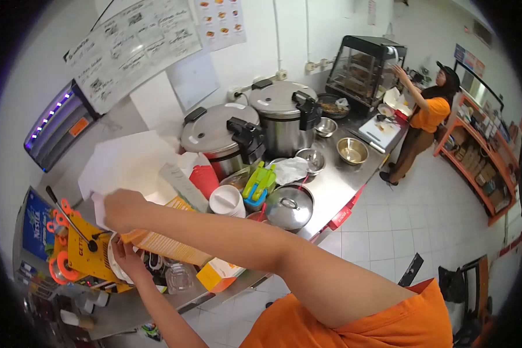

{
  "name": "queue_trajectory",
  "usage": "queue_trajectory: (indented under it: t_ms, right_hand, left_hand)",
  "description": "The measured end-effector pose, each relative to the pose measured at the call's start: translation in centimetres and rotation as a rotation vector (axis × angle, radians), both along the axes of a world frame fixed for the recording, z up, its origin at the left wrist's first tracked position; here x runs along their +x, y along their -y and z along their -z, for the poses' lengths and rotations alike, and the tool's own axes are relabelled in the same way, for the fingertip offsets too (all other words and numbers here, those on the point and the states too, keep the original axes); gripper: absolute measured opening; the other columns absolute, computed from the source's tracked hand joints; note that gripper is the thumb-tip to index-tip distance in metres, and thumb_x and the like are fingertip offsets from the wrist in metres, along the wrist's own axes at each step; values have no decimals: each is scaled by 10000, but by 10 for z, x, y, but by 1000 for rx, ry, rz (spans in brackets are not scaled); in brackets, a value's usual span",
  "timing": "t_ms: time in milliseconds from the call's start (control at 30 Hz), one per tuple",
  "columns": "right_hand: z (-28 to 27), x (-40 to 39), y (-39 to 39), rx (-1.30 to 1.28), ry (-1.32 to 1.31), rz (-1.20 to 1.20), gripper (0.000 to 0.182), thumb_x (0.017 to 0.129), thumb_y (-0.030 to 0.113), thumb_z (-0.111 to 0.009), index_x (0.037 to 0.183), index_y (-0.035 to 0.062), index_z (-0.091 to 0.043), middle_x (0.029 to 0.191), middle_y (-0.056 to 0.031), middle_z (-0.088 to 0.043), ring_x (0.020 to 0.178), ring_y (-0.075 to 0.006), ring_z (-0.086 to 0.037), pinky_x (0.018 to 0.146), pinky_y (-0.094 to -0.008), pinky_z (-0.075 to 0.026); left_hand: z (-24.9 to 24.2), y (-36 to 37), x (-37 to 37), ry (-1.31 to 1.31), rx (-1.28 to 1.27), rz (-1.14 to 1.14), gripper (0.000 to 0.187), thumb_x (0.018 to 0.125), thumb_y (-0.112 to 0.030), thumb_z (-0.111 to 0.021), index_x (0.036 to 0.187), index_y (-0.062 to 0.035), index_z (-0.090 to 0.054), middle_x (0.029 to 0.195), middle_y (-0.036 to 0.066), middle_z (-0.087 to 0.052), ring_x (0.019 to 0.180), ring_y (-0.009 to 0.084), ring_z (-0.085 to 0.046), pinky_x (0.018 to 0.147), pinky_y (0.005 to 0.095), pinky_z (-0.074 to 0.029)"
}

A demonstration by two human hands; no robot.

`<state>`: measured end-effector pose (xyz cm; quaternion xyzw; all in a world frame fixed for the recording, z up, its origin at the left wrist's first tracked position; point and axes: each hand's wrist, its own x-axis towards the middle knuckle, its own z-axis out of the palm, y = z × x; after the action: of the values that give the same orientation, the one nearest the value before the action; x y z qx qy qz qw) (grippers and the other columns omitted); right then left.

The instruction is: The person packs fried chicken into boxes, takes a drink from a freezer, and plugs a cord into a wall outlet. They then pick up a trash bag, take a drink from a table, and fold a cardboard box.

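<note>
The right hand (122, 211) is blurred, and the bottom edge crops the left forearm (171, 316).

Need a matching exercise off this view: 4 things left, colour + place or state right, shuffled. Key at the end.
1. Machine
2. Round lid
3. Cutting board
4. Shelving unit

A. White, flat on the counter, a knife by its edge
B. Orange frame, standing on the tiled floor
C. Yellow body, close to the left hand
D. Steel, with a loop handle on top

Pairs: 1-C, 2-D, 3-A, 4-B
</note>
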<state>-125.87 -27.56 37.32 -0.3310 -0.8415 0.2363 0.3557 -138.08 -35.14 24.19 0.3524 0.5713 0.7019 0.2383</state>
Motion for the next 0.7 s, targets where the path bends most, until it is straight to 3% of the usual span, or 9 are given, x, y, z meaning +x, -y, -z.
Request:
queue_trajectory:
  t_ms: [100, 200, 267, 333, 433, 500, 533, 633, 700]
  right_hand:
    - [-71, 61, 45, 86, -58, -63, 282, 792, 241, -637, 775, -34, -696, 832, -259, -701, 838, -399, -712, 742, -462, -575]
    - [-59, 109, 104, 311, -163, 34, 367, 883, 273, -563, 713, -29, -685, 675, -226, -652, 645, -416, -664, 629, -475, -548]
    - [-61, 162, 152, -90, 41, -189, 348, 906, 258, -559, 719, -13, -668, 638, -213, -618, 664, -408, -652, 621, -488, -526]
    - [-24, 196, 173, -138, 59, -298, 288, 913, 233, -583, 773, -4, -666, 728, -207, -650, 743, -377, -660, 670, -472, -524]
    - [10, 264, 203, -48, 28, -73, 264, 918, 257, -624, 984, 11, -694, 914, -231, -681, 842, -361, -670, 759, -442, -529]
    - [46, 310, 205, 607, -71, 484, 407, 922, 291, -651, 1234, 29, -635, 1057, -261, -667, 899, -367, -679, 816, -418, -523]
    - [61, 332, 206, 616, -72, 502, 407, 922, 291, -651, 1234, 29, -635, 1057, -261, -667, 899, -367, -679, 816, -418, -523]
    - [120, 398, 219, 439, 172, 745, 510, 924, 273, -664, 1353, 17, -558, 1150, -295, -635, 988, -399, -667, 836, -441, -513]
    - [165, 452, 230, -211, -299, 556, 377, 947, 233, -643, 1259, 24, -612, 1062, -274, -668, 933, -418, -672, 790, -442, -523]
  left_hand:
    - [0, 7, 0, -78, 22, -3, 444, 1006, -180, -573, 1419, -80, -445, 1327, 79, -556, 1171, 206, -572, 846, 387, -536]
    - [-35, 56, 59, -816, 371, -170, 742, 1000, -404, -578, 1568, -80, -229, 1576, 140, -297, 1414, 293, -372, 1135, 469, -360]
    - [-40, 87, 102, -963, 451, -113, 850, 954, -503, -597, 1574, -74, -204, 1583, 149, -271, 1436, 305, -334, 1166, 477, -321]
    - [-15, 96, 133, -670, 480, 99, 944, 886, -568, -641, 1567, -71, -214, 1575, 152, -282, 1432, 322, -334, 1163, 486, -322]
    - [41, 96, 189, -35, 464, 534, 1087, 784, -664, -708, 1557, -67, -231, 1562, 157, -298, 1427, 348, -333, 1159, 499, -323]
    - [68, 100, 232, 175, 390, 806, 1182, 716, -728, -752, 1550, -65, -242, 1553, 161, -309, 1423, 366, -333, 1157, 507, -324]
    - [56, 115, 262, 74, 249, 823, 1356, 592, -782, -793, 1566, -82, -160, 1550, 146, -313, 1426, 369, -329, 1159, 531, -323]
    - [54, 117, 344, 112, 289, 1208, 1221, 607, -694, -850, 1487, -105, -242, 1522, 170, -343, 1395, 338, -386, 1146, 498, -351]
    - [69, 113, 394, 76, 206, 1319, 1201, 628, -659, -862, 1487, -97, -238, 1491, 168, -382, 1366, 318, -423, 1125, 477, -380]
